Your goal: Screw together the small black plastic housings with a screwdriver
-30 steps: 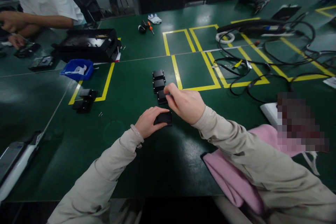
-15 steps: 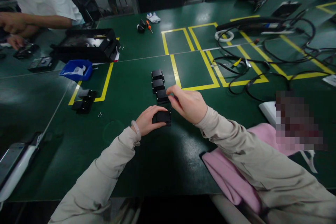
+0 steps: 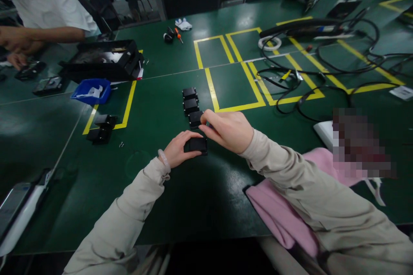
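Observation:
My left hand [image 3: 177,149] grips a small black block [image 3: 198,145] on the green table, thumb on the near side and fingers on the far side. Just right of and above that block, my right hand [image 3: 227,129] is pinched closed; what its fingertips hold, if anything, is too small to make out. Beyond the hands, three similar black blocks stand in a column: a far one [image 3: 189,93], a middle one [image 3: 191,105] and a near one [image 3: 195,118], close to my right fingertips. Small silvery screws [image 3: 121,144] lie to the left.
More black blocks [image 3: 99,135] and a blue tray [image 3: 91,91] are at left, before a black case [image 3: 103,58]. A person's hand [image 3: 17,61] works at far left. Black cables [image 3: 325,58] spread at right; pink cloth [image 3: 280,215] lies by my right sleeve.
The whole view has shifted a little, so most things appear further left. My right fingertips have drawn slightly up from the held block. My left hand keeps its grip.

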### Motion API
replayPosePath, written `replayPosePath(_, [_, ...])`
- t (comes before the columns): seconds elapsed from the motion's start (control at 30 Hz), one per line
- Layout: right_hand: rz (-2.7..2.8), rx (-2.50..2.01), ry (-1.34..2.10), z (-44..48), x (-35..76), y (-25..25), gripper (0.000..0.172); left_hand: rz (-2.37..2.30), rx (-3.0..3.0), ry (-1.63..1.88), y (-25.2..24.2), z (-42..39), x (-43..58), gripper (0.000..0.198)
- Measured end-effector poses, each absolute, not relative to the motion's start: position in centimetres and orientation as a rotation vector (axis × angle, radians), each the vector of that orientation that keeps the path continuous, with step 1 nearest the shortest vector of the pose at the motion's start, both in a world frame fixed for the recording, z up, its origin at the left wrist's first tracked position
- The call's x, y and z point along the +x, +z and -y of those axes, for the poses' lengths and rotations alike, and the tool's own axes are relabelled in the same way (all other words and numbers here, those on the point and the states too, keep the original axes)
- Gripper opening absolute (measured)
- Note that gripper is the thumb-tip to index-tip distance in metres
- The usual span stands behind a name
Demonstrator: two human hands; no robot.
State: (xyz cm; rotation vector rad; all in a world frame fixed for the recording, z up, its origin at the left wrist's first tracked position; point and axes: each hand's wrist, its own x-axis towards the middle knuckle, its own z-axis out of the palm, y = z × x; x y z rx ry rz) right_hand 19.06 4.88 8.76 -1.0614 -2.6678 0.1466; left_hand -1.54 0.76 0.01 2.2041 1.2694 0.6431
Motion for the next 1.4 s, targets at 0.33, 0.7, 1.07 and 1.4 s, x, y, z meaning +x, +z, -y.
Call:
replayPosePath(0.33, [2.671, -1.036, 0.135, -4.6, 19.1, 8.8, 0.029, -1.254, 2.185, 0.644, 0.2, -0.8, -1.6, 0.039])
replayPosePath(0.7, [2.641, -1.010, 0.104, -4.6, 19.2, 8.5, 0.030, -1.261, 2.196, 0.656, 0.0, -0.7, -1.5, 0.040])
replayPosePath(1.07, [2.605, -0.987, 0.023, -4.6, 19.1, 7.9, 0.034, -1.299, 2.219, 0.623, 0.3, -0.2, -1.2, 0.039])
replayPosePath(1.4, [2.580, -1.017, 0.012, -4.7, 19.0, 7.7, 0.035, -1.332, 2.250, 0.568, 0.4, 0.0, -1.0, 0.041])
